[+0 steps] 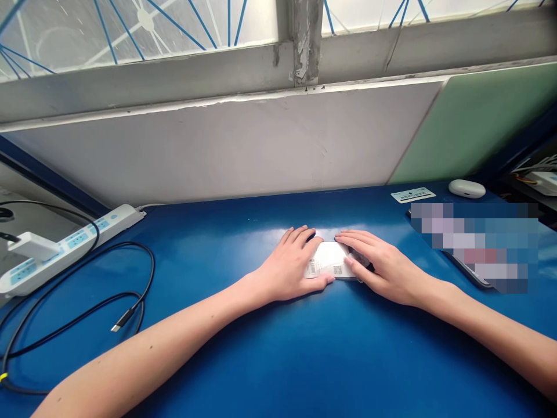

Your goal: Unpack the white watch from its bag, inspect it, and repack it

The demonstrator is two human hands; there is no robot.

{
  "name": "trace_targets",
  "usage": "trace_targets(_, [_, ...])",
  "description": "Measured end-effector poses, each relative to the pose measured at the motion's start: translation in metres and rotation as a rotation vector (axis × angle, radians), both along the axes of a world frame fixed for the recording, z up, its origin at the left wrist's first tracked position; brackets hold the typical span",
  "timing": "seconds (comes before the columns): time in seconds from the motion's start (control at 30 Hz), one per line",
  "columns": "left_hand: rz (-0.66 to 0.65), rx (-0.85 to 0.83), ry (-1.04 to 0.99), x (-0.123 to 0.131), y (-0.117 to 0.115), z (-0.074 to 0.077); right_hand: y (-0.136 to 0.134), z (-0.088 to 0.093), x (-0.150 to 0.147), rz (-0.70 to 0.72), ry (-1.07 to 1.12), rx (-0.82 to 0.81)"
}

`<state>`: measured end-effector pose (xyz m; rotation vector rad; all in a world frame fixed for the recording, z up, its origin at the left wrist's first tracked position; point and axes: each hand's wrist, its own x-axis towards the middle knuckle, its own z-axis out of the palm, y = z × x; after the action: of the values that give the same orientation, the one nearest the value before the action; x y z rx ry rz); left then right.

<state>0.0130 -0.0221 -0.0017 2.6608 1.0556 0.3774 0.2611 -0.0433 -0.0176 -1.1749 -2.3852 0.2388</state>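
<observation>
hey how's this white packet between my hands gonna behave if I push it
The white packet will probably slide rather than tip, since it lies flat on the glossy blue table. Its straight near edge suggests it may be fairly stiff.

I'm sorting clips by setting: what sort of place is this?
Probably an indoor workstation or desk by a window: there is a blue tabletop, a white power strip on the left, and what look like window panes crossed by blue lines above.
</observation>
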Motion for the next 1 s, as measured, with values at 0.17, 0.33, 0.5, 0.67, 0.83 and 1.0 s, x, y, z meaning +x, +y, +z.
trace_targets(0.17, [-0.003,0.01,0.026,0.0,-0.001,0.001,0.001,-0.001,0.002,0.019,-0.041,0.008])
trace_targets(0.33, [0.004,0.008,0.005,0.001,-0.001,0.0,-0.003,0.002,-0.001,-0.009,-0.02,-0.048])
trace_targets(0.5, [0.004,0.012,-0.014,0.001,0.0,-0.001,-0.007,0.001,-0.007,-0.051,-0.024,-0.024])
trace_targets(0.67, [0.009,0.028,0.018,0.0,0.001,-0.001,-0.003,-0.003,-0.007,-0.015,-0.052,0.034])
trace_targets(0.83, [0.005,0.038,0.016,-0.001,0.002,-0.002,0.001,-0.003,-0.005,0.052,-0.081,0.063])
trace_targets(1.0, [0.012,0.033,0.009,-0.001,0.002,-0.001,0.005,-0.001,-0.005,0.084,-0.11,0.096])
